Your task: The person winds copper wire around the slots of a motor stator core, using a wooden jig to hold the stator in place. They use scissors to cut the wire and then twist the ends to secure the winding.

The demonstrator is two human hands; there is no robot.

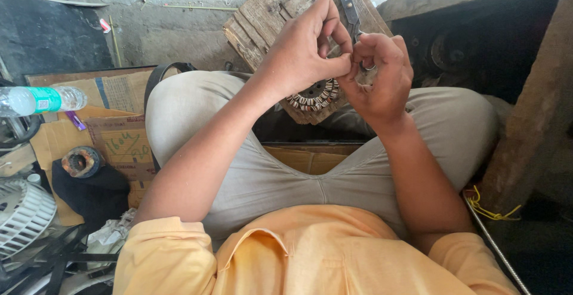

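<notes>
I sit cross-legged in grey trousers and an orange shirt. A round motor stator with copper windings and coloured sleeves [315,96] rests on a worn wooden board [268,14] between my knees. My left hand [301,47] curls over its top, fingertips pinched together against my right hand. My right hand [382,74] is closed at the stator's right edge, fingers bent around something small that I cannot make out, perhaps wire. Most of the stator is hidden behind both hands.
Metal scissors [346,0] lie on the board behind my hands. A plastic water bottle [42,100], flattened cardboard [119,143], a round metal motor part [80,161] and a white fan housing [21,211] lie left. Yellow cord [489,208] and a wooden beam [531,122] are right.
</notes>
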